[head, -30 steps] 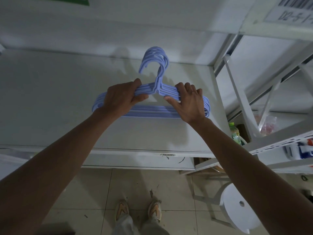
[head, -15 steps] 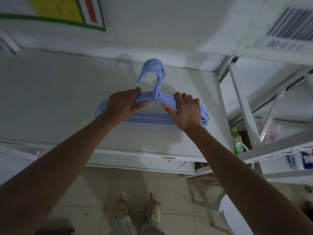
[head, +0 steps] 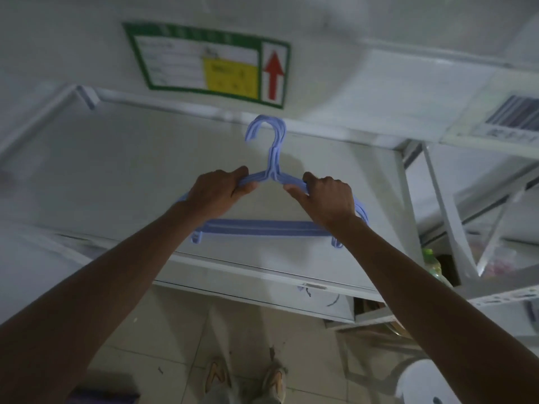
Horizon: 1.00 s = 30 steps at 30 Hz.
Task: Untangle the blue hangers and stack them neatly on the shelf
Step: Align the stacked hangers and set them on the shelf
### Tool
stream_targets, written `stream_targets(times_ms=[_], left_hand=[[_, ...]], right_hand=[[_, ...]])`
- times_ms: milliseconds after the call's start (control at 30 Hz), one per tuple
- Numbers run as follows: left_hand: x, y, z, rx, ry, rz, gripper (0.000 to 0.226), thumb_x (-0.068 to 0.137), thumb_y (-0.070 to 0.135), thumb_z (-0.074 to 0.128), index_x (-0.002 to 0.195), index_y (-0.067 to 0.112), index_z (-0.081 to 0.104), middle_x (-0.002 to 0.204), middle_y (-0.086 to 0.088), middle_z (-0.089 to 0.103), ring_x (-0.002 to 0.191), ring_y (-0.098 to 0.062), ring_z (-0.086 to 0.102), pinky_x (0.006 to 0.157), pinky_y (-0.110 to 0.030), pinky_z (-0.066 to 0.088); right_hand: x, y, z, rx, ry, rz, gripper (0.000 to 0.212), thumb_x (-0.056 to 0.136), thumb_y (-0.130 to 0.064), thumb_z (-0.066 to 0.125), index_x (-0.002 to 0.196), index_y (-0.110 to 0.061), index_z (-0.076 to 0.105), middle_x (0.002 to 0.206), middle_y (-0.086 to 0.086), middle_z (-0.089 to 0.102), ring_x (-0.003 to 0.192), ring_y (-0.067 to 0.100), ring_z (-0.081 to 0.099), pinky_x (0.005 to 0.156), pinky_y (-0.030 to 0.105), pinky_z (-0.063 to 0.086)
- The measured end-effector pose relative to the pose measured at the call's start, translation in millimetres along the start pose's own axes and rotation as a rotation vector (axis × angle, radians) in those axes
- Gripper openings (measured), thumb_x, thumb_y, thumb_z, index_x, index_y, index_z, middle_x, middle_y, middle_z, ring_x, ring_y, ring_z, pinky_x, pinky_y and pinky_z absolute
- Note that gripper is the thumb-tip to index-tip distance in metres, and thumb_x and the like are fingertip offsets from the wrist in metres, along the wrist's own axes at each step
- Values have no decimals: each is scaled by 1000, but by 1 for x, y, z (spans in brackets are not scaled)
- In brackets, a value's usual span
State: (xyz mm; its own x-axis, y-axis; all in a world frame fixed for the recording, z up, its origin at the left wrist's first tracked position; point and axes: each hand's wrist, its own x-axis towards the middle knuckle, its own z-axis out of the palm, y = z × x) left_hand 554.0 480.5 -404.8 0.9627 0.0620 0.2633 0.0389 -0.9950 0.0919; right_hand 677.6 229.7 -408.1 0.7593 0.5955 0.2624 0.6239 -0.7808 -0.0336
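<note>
My left hand point(head: 215, 193) and right hand point(head: 329, 199) each grip a shoulder of the bundled blue hangers point(head: 262, 227), raised above the shelf point(head: 116, 170). Stacking seems underway; next I'd lower them flat, hooks aligned.

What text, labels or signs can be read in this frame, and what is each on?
Green-bordered label on the upper shelf edge: printed lines and yellow panel too blurred to read.
Same label, right panel: red up arrow, no words.
Barcode sticker at right: bars visible, characters beneath unreadable.
Nothing else legible.
</note>
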Motion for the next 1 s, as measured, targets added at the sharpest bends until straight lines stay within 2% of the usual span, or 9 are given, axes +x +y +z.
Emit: stream_targets(times_ms=[100,233,300,400,467,567,767,867,1000], left_hand=[[-30,-25,-16,-99,-123,-105,61,90,80,7,87,30,41,61,-2,55,61,-29,60,58,-36,44],[-77,-57,-38,-246,-294,-257,68,88,84,9,77,26,42,66,-4,57,63,-23,59,62,-37,44],[-103,-76,-50,-268,-315,-307,76,85,87,8,80,22,48,70,-7,59,65,-25,60,63,-38,44],[-133,-103,-61,-295,-336,-382,99,78,92,1,101,17,61,85,-11,67,77,-29,65,75,-43,51],[-151,-123,-65,-296,-336,-416,101,78,92,0,106,18,62,89,-11,69,80,-28,66,78,-44,53],[-173,-156,-69,-285,-311,-435,96,83,89,0,104,19,63,85,-9,69,77,-27,66,76,-44,54],[-213,-206,-73,-322,-297,-491,78,87,86,6,75,22,49,64,-5,58,63,-26,60,60,-38,45],[-227,-227,-76,-341,-296,-516,80,89,84,7,75,17,49,60,-5,55,56,-24,56,55,-35,40],[-237,-249,-73,-350,-308,-544,78,95,78,9,74,12,46,56,-1,44,49,-18,43,53,-34,35]], right_hand=[[17,-33,-6,29,-135,-78,80,81,-94,5,72,-26,46,56,-9,36,58,26,45,58,32,34],[25,-87,-4,169,-394,-131,90,73,-102,6,60,-25,48,65,-4,55,71,26,60,73,38,49],[28,-120,-4,223,-455,-172,91,73,-103,9,58,-22,47,64,0,58,69,27,63,73,38,51],[34,-164,-4,235,-514,-200,92,69,-106,11,58,-24,50,66,1,60,70,26,63,77,40,51],[39,-194,-4,225,-561,-211,96,66,-108,9,61,-24,54,68,2,62,71,25,64,78,40,50],[46,-234,-2,234,-583,-236,95,66,-107,7,58,-23,50,63,2,61,66,23,63,76,40,51],[56,-299,9,230,-577,-330,91,73,-104,8,56,-21,43,53,-3,52,55,20,58,60,34,45],[63,-323,20,233,-584,-361,93,73,-103,8,56,-20,45,55,-1,55,58,21,61,64,35,48],[74,-348,35,234,-587,-411,90,74,-103,5,54,-23,44,54,-3,54,55,16,57,60,32,42]])
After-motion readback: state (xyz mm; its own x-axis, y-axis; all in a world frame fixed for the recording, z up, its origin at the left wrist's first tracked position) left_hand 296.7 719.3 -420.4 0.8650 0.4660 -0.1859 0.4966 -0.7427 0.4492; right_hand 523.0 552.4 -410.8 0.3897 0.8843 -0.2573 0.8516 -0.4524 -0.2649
